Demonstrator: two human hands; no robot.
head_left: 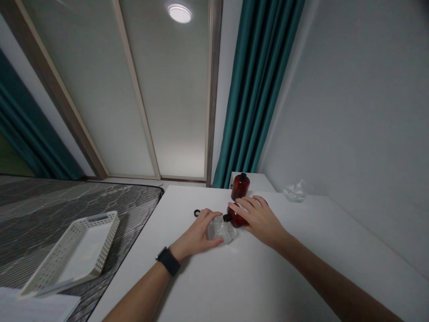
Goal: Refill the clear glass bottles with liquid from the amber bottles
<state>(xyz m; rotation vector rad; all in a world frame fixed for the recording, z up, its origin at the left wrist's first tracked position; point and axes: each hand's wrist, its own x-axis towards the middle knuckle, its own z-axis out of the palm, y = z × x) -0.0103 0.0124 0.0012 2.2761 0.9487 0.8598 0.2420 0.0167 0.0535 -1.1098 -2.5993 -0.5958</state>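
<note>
A dark red bottle with a black neck (pixel 238 219) lies tilted on the white table, its neck pointing left. My right hand (pixel 256 219) is wrapped over its body and covers much of it. My left hand (pixel 201 232), with a dark watch at the wrist, curves its thumb and fingers around a crumpled clear plastic bag (pixel 223 230). The bag lies just below the bottle's neck, and its contents, if any, cannot be made out. Behind my right hand stands a second dark red bottle (pixel 240 187), upright with a black top. A small black ring (pixel 196 213) rests beyond my left fingers.
Another crumpled clear plastic piece (pixel 295 191) sits at the table's back right, near the wall. A white box-like surface (pixel 259 181) adjoins the far edge. To the left, a white perforated basket (pixel 109 237) and papers (pixel 36 306) lie on a grey patterned surface.
</note>
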